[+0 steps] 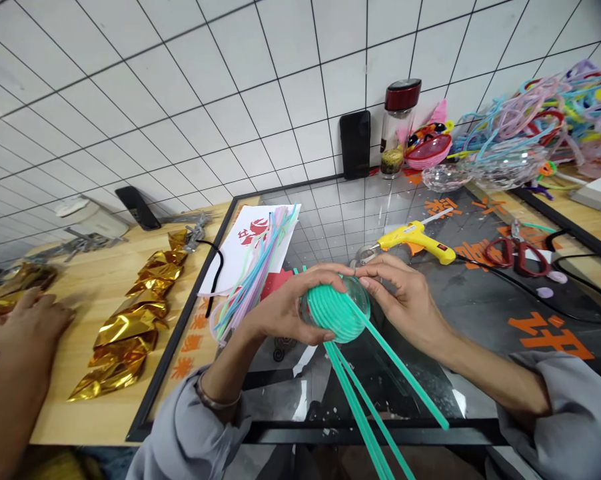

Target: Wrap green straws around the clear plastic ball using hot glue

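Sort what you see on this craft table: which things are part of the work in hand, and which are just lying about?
In hand:
- left hand cupping a clear plastic dome
- green pipe cleaners coiled over it, loose ends trailing down
- right hand pinching the dome's rim

Lying about:
- yellow glue gun
- red-handled scissors
- gold foil strip
- black phone
- red-lidded glass jar

Left hand [285, 310] and right hand [405, 300] grip clear ball [353, 297] wrapped in green strips [340, 317]; glue gun [418, 239] behind.
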Motion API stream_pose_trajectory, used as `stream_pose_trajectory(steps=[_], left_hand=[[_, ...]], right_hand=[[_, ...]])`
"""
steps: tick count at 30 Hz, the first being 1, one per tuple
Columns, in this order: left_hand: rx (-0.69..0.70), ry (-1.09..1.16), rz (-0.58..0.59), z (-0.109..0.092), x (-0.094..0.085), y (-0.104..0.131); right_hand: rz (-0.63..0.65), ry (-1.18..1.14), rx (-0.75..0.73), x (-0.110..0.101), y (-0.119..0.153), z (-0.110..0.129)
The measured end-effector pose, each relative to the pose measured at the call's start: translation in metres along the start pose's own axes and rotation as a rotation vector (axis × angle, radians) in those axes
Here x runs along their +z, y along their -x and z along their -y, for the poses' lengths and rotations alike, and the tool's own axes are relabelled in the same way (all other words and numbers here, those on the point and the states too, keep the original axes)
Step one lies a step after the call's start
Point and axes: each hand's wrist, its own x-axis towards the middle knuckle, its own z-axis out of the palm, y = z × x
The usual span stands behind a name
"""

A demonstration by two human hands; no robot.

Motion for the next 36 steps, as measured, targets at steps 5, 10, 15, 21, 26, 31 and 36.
stream_pose_trajectory(steps=[5, 10, 15, 21, 26, 31, 36], left_hand=[[-0.002, -0.019, 0.006, 0.0023, -0.0007, 0.0011], [-0.052, -0.032, 0.007, -0.0004, -0.0017, 0.0018], [-0.068, -0.032, 0.015, -0.0018, -0.002, 0.0018], [-0.053, -0.021, 0.012, -0.0003, -0.0025, 0.0019], [-0.03, 0.001, 0.008, -0.0005, -0.0023, 0.0003], [-0.071, -0.003, 0.011, 0.0003, -0.0028, 0.0012], [-0.087, -0.013, 0.013, 0.0005, -0.0031, 0.0014]], right_hand=[[-0.022, -0.008, -0.053, -0.0021, 0.0002, 0.0023], [0.033, 0.0, -0.14, -0.002, 0.0011, 0.003], [0.121, 0.031, -0.134, -0.0012, 0.0029, 0.0014], [0.148, -0.006, -0.122, -0.0019, 0.0021, 0.0026], [0.163, -0.107, -0.078, -0.0004, 0.001, 0.0015], [0.174, -0.172, -0.042, 0.0014, 0.0011, -0.003], [0.182, -0.18, -0.01, 0.0003, -0.0009, -0.0042]])
